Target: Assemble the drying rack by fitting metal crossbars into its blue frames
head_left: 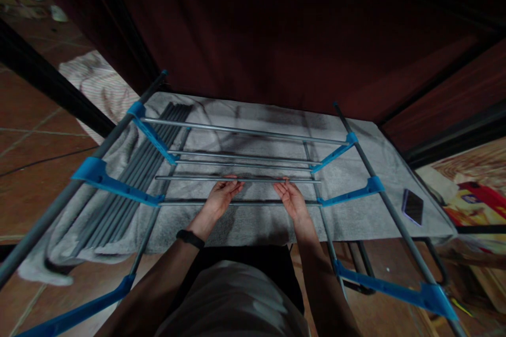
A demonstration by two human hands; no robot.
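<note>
A loose grey metal tube (pixel 259 180) lies level across the middle of a partly assembled rack. Toward its left half, my left hand (pixel 223 196) pinches it between thumb and fingers. My right hand (pixel 290 195) grips the same tube farther right, fingers closed round it. The rack has grey poles joined by blue plastic brackets, one at the left (pixel 118 184) and one at the right (pixel 350 193). Just below my hands runs a fixed crossbar (pixel 253 204); a higher crossbar (pixel 245 131) spans the brackets behind.
Several spare grey tubes (pixel 134 179) lie bundled on the left of the towel-covered table (pixel 237 110). A phone (pixel 412 206) rests near the right edge. Dark red fabric (pixel 256 37) hangs behind, and a striped cloth (pixel 95 84) is at the left.
</note>
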